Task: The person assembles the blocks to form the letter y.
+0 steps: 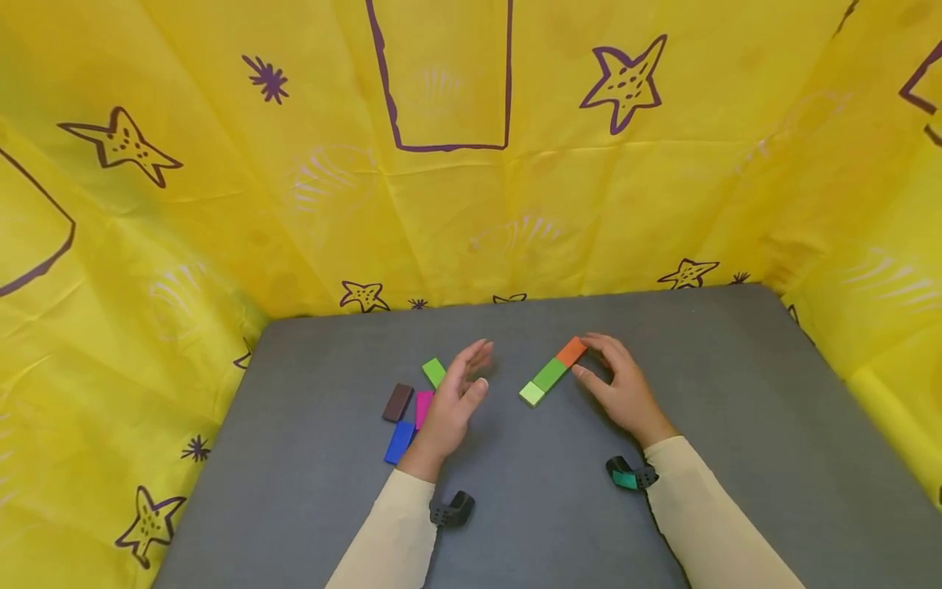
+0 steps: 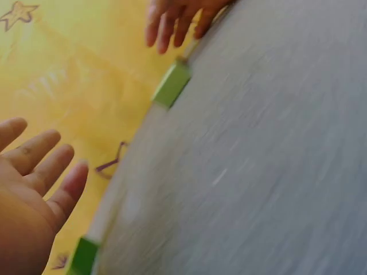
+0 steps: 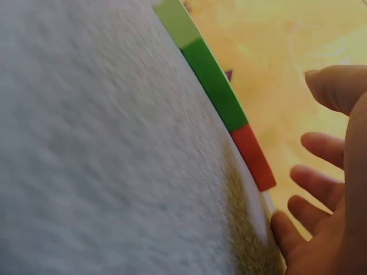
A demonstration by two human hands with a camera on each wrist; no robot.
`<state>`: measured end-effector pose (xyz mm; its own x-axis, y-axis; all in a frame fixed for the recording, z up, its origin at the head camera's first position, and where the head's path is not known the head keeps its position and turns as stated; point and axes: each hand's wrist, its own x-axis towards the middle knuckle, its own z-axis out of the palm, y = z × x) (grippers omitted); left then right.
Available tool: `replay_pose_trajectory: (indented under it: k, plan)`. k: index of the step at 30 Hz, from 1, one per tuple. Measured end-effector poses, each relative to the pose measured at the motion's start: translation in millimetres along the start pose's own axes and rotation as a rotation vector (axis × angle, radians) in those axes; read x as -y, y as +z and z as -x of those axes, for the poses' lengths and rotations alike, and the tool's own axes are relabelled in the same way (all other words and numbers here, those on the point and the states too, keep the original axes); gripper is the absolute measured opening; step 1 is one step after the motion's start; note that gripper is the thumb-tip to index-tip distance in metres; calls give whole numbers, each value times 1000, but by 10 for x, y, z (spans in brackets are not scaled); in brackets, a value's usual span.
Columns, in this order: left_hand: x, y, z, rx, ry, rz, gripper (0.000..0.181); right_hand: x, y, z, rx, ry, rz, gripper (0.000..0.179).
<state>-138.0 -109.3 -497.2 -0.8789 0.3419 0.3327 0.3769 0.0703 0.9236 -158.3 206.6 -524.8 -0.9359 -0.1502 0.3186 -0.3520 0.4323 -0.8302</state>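
A light green block (image 1: 532, 393), a green block (image 1: 549, 374) and an orange block (image 1: 571, 352) lie end to end in a slanted row on the grey tabletop. My right hand (image 1: 621, 391) is just right of the orange end, its fingers loosely bent and holding nothing. In the right wrist view the spread fingers (image 3: 315, 186) are apart from the row. My left hand (image 1: 450, 405) hovers with extended fingers over a loose group, partly covering a magenta block (image 1: 423, 408) and another green block (image 1: 433, 372). Beside them lie a brown block (image 1: 398, 402) and a blue block (image 1: 400, 442).
The grey tabletop (image 1: 699, 360) is bounded at the back and sides by yellow cloth (image 1: 456, 221) with purple drawings. A black band (image 1: 452, 509) is at the left wrist, and a black and green one (image 1: 630, 474) at the right.
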Motion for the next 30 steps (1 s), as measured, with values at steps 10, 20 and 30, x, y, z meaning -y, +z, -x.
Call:
replay_pose_trajectory:
  k: [10,20,30]
  plan:
    - [-52,-581,185,-227,-3,-57,54,103,115,132,183,-49,126,68]
    - [17,-1042,422,-399,-126,-170,52,245,174,264,344,-102,161,79]
    - [95,-1263,507,-421,-235,-218,55,364,220,385,466,-158,231,86]
